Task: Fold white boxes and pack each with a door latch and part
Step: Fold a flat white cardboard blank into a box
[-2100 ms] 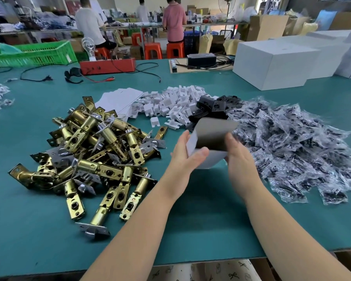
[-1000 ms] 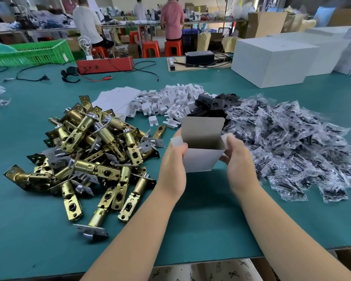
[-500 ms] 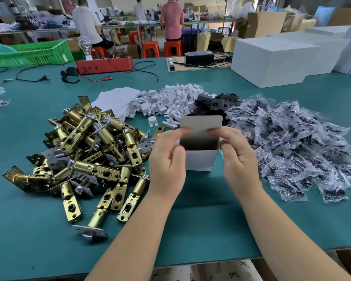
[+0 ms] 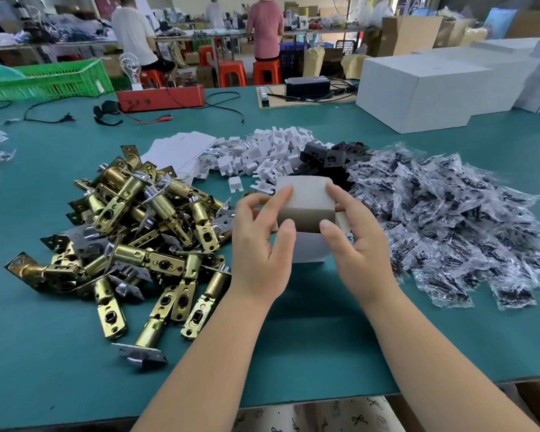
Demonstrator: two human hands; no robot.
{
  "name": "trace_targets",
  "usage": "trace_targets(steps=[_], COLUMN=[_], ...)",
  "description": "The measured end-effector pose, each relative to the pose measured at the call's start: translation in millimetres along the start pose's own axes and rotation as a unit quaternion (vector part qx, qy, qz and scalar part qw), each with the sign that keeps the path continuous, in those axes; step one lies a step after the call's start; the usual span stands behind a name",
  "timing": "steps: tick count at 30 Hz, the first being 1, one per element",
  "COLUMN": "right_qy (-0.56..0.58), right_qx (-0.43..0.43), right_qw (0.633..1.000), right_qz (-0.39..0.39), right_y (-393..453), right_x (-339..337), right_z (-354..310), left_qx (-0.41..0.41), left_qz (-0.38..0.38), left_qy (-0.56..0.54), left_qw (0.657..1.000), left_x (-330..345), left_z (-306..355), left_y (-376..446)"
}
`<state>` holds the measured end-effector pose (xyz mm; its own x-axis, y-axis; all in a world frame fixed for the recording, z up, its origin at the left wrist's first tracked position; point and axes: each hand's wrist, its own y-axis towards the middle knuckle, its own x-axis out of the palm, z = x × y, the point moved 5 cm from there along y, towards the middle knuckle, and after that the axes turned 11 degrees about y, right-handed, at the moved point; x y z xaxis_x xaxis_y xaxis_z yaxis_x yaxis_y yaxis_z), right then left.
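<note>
A small white box stands on the green table in front of me, its top flap bent over towards me. My left hand grips its left side, thumb on the front and fingers on the flap. My right hand grips the right side the same way. A heap of brass door latches lies to the left. To the right sits a pile of clear plastic bags holding dark parts. Flat white box blanks lie behind the latches.
A heap of small white plastic pieces and some black parts lie behind the box. Large white cartons stand at the back right; a red device with cables and a green crate at the back left. People work at far benches.
The box was held open and tilted; now it stands upright and both hands have bent the top flap down over the opening.
</note>
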<state>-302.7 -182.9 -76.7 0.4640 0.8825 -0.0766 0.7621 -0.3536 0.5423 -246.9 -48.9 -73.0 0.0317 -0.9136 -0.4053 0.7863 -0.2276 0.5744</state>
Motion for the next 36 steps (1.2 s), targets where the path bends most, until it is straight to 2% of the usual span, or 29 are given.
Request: trace_targets(steps=[4, 8, 11, 20, 28, 36], right_qy=[-0.025, -0.044, 0.009, 0.017, 0.039, -0.017], right_qx=[0.016, 0.022, 0.064, 0.073, 0.073, 0.054], right_qw=[0.999, 0.999, 0.997, 0.997, 0.996, 0.998], right_qz=[0.019, -0.01, -0.042, -0.016, -0.019, 0.0], right_y=[2, 3, 2, 5, 4, 2], right_x=[-1, 0, 3, 3, 3, 2], right_z=[3, 4, 7, 13, 16, 23], left_qx=[0.025, 0.031, -0.005, -0.029, -0.047, -0.059], left_qz=[-0.017, -0.055, -0.071, -0.054, -0.077, -0.091], left_qy=[0.086, 0.079, 0.069, 0.061, 0.007, -0.002], left_qw=[0.996, 0.995, 0.995, 0.996, 0.996, 0.994], left_x=[2, 4, 8, 11, 12, 13], left_z=[3, 0, -3, -6, -9, -8], left_y=[2, 2, -1, 1, 0, 1])
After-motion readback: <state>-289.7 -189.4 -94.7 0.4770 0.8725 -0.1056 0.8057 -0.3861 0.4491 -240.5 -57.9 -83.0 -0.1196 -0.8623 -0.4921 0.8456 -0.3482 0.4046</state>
